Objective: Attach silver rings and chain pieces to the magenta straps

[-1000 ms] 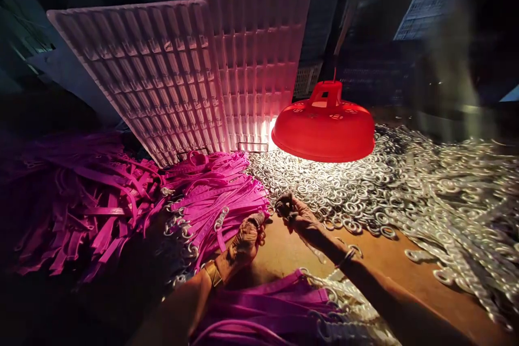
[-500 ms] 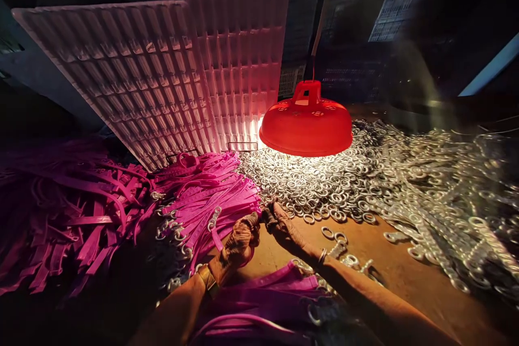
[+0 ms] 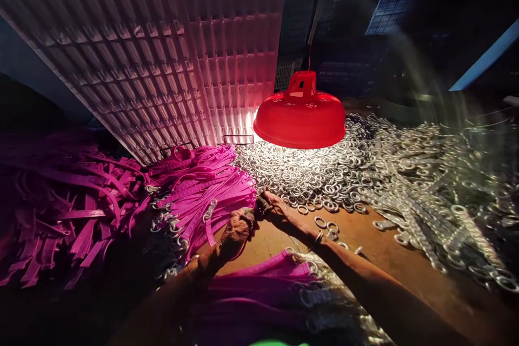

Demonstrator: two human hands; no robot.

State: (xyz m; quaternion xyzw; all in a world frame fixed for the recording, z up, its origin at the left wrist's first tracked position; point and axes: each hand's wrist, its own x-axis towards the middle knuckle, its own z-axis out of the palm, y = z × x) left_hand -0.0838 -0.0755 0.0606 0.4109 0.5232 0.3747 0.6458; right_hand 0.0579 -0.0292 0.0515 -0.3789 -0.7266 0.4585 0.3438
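My left hand (image 3: pixel 238 231) is closed in a fist over the brown tabletop. Part of a pink strap shows just below its fingers, and the rest is hidden in the grip. Fingertip to fingertip with it, my right hand (image 3: pixel 278 211) is pinched closed, with dark wrapping on the fingers; what it holds is too small to make out. Just beyond both hands lies a bundle of pink straps (image 3: pixel 227 186), some with metal rings and chain links at their ends. More pink straps (image 3: pixel 263 275) lie beneath my forearms, near metal pieces.
A red lamp (image 3: pixel 300 119) hangs low over a heap of metal rings (image 3: pixel 292 173). Chain-like metal strips (image 3: pixel 421 200) spread at the right. Loose pink straps (image 3: pixel 89 200) pile up at the left. A ribbed, translucent panel (image 3: pixel 133 65) leans behind them.
The view has shifted slightly, so the lamp and heaps sit a little higher and further left. Both hands stay close together and closed. A green patch has appeared at the bottom edge.
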